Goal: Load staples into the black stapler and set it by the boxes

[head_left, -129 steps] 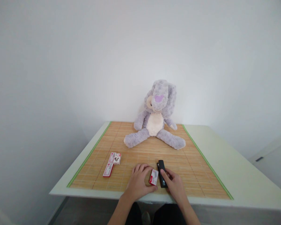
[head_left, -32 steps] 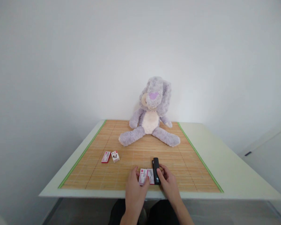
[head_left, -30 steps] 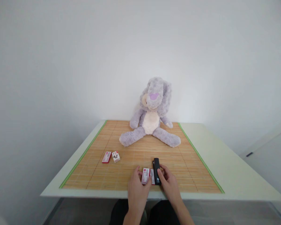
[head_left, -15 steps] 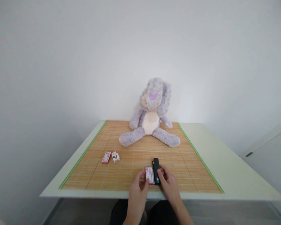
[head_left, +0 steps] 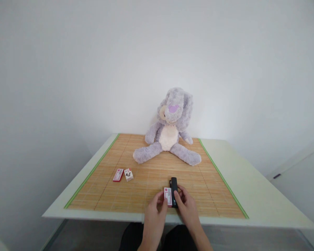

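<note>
Head view showed both hands low at the near edge of the bench point(head_left: 264, 195). The left hand point(head_left: 155, 211) had its fingers bent, and it pinched a box point(head_left: 167, 196) from the left side, with the thumb at the near end. The box was red and white and lay flat on the mat point(head_left: 146, 181). The right hand point(head_left: 186, 206) curled its fingers on the right side of a black stapler point(head_left: 174, 185) and held it. The stapler lay flat too, with one end pointing away from the person. Box and stapler touched side by side, right between the two hands. Far off to the left lay a red box point(head_left: 118, 175) and a white box point(head_left: 128, 174), just beside each other. A gray bunny point(head_left: 170, 134) sat at the far end of the mat, against the wall, with its legs spread out.
</note>
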`<state>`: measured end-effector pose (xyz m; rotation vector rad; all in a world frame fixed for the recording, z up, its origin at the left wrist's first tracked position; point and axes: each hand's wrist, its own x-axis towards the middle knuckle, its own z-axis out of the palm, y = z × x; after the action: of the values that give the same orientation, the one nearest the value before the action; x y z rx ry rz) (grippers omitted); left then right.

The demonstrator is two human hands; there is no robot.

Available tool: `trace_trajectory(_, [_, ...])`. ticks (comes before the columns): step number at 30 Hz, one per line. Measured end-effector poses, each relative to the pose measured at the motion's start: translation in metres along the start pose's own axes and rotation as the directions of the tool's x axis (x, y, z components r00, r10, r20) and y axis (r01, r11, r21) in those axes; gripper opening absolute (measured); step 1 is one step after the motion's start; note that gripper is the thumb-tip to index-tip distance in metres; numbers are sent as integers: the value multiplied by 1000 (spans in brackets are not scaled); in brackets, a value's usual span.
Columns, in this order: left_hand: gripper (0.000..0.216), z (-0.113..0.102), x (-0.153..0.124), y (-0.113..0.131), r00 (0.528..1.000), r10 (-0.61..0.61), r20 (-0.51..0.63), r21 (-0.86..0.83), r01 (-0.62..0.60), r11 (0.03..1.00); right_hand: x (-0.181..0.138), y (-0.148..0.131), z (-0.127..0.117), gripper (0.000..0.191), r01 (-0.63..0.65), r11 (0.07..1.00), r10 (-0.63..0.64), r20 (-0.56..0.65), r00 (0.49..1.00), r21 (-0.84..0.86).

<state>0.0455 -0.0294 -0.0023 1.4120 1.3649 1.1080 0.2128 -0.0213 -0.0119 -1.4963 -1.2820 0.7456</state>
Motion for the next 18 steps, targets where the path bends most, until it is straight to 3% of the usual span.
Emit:
trace_trajectory(2, [39, -12, 3, -3, 993, 70, -98, 85, -61, 994, -1, 2, 1, 60, -1, 1000, 1, -33, 999, 9])
trace_trajectory(5, [35, -50, 16, -9, 929, 261, -261, 312, -175, 934, -2, 6, 2, 63, -15, 1000, 17, -71, 997, 20])
trace_trajectory(7, [35, -86, 29, -16, 867, 315, -386, 454, -118, 883, -2, 9, 3, 63, -17, 1000, 19, -77, 997, 23])
trace_trajectory(10, [45, -140, 53, -29, 792, 307, -528, 628, 120, 769, -3, 11, 3, 59, -13, 1000, 14, -67, 998, 17])
trace_trajectory(13, [62, -176, 78, -43, 812, 214, -542, 683, 278, 676, -3, 9, 3, 57, -13, 1000, 13, -61, 998, 4])
trace_trajectory(16, [66, -190, 98, -50, 871, 145, -470, 675, 248, 695, -4, 7, 3, 57, -7, 1000, 6, -58, 998, -8])
trace_trajectory(18, [62, -193, 106, -50, 883, 139, -448, 633, 203, 747, -4, 6, 2, 57, -3, 1000, 3, -59, 998, -17])
